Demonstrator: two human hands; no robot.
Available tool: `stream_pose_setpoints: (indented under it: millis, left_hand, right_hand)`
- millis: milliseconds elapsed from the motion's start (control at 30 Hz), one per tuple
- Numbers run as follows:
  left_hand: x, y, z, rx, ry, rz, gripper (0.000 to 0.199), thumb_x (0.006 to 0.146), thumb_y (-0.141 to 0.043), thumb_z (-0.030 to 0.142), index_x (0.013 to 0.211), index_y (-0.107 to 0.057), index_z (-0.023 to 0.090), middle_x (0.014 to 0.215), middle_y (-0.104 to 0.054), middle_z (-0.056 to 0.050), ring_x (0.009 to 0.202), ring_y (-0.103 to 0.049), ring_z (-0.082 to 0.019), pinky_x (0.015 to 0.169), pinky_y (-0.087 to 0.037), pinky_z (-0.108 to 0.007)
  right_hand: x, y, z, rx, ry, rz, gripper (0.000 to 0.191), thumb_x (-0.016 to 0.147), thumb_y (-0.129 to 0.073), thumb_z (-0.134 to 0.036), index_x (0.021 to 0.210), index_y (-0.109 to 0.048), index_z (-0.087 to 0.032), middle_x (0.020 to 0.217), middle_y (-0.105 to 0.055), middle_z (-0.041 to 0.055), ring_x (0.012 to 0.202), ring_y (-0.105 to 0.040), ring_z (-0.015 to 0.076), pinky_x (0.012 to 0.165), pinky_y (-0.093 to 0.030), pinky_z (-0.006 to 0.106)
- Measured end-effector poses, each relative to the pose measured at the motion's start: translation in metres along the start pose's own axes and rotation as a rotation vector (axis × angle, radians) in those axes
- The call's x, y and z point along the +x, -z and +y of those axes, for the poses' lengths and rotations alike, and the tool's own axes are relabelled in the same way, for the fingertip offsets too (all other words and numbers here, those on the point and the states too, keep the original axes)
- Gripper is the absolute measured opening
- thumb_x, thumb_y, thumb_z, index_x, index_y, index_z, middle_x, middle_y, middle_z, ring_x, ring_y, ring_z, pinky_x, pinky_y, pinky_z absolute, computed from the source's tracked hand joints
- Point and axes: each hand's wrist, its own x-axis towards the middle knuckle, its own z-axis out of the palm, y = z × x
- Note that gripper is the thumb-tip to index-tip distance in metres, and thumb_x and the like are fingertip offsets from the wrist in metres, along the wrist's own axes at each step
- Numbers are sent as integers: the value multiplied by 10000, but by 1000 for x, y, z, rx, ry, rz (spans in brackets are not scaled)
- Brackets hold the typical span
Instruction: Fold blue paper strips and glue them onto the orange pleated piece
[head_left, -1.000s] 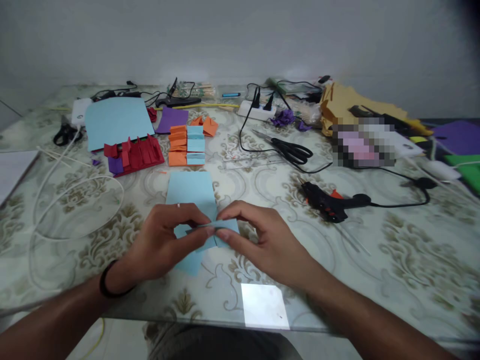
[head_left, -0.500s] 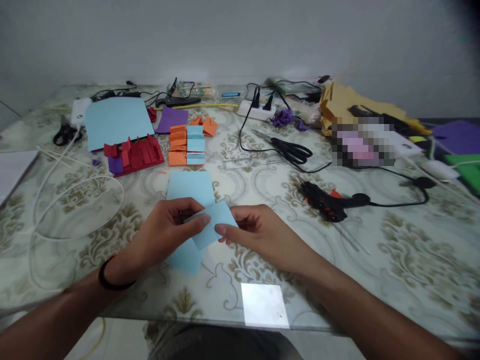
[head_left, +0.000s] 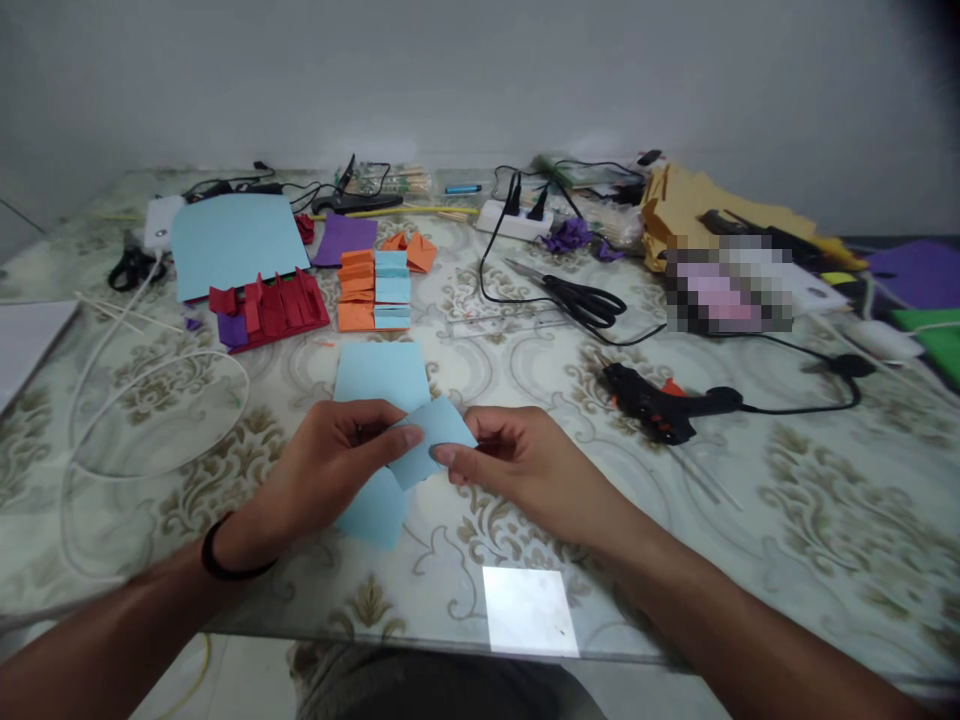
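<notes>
Between my hands is a small light-blue piece of paper [head_left: 431,432], held just above the table. My left hand [head_left: 341,450] pinches its left side, thumb on top and the other fingers mostly hidden beneath. On the right edge, the thumb and curled fingers of my right hand [head_left: 517,450] close on the same piece. Under it lie larger light-blue sheets [head_left: 382,370], flat on the patterned tablecloth. Just beyond them sit folded orange strips [head_left: 356,290] and folded light-blue strips [head_left: 391,285], side by side. A white square [head_left: 531,612] lies near the front edge.
A black glue gun [head_left: 660,400] rests on the right, its cord trailing. Black-handled scissors [head_left: 577,298] lie behind it, near a white power strip [head_left: 514,220]. Folded red paper [head_left: 281,308] and a large blue sheet [head_left: 236,235] are at left, beside a looped white cable [head_left: 247,385].
The small blue paper has turned slightly in my fingers and its near corner sits a little higher. My right fingers have shifted slightly along its edge.
</notes>
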Motion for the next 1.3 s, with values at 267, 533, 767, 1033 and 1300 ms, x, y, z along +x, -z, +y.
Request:
stream_pose_setpoints:
  millis: [267, 533, 767, 1033, 1300]
  left_hand:
    - [-2, -2, -3, -59, 5, 87, 292, 910, -729, 417, 752, -719, 171, 637, -511, 33, 585, -410, -103, 504, -315, -222]
    - [-2, -2, -6, -133, 20, 88, 268, 901, -749, 409, 769, -764, 176, 674, -625, 15, 618, -490, -110, 549, -372, -227]
    - [-4, -3, 3, -15, -62, 93, 254, 918, -725, 388, 778, -763, 179, 641, -589, 29, 575, -450, -94, 506, -350, -205]
    - [-7, -5, 5, 170, -187, 139, 247, 938, -693, 377, 788, -772, 197, 645, -660, 32, 552, -495, -101, 493, -355, -212]
    - [-7, -6, 4, 316, -299, 129, 181, 946, -683, 296, 840, -794, 201, 658, -731, 22, 554, -582, -111, 520, -408, -209]
  right_hand:
    - [1, 2, -2, 14, 48, -28, 362, 841, -790, -529, 798, -715, -177, 784, -714, 36, 719, -633, 160, 677, -503, 285]
    - [-1, -1, 0, 3, 52, 53, 415, 799, -808, -543, 710, -648, -171, 666, -579, -17, 595, -489, 115, 547, -374, 256]
    - [0, -3, -2, 47, 80, 91, 362, 787, -826, -502, 794, -649, -186, 741, -622, -12, 634, -528, 123, 575, -409, 257]
    - [-4, -3, -7, -126, 218, 190, 273, 858, -753, -401, 720, -652, -188, 688, -623, -7, 638, -519, 135, 586, -412, 265]
    - [-6, -4, -8, -304, 416, 233, 189, 921, -726, -289, 761, -710, -191, 726, -688, -5, 677, -605, 142, 645, -448, 264]
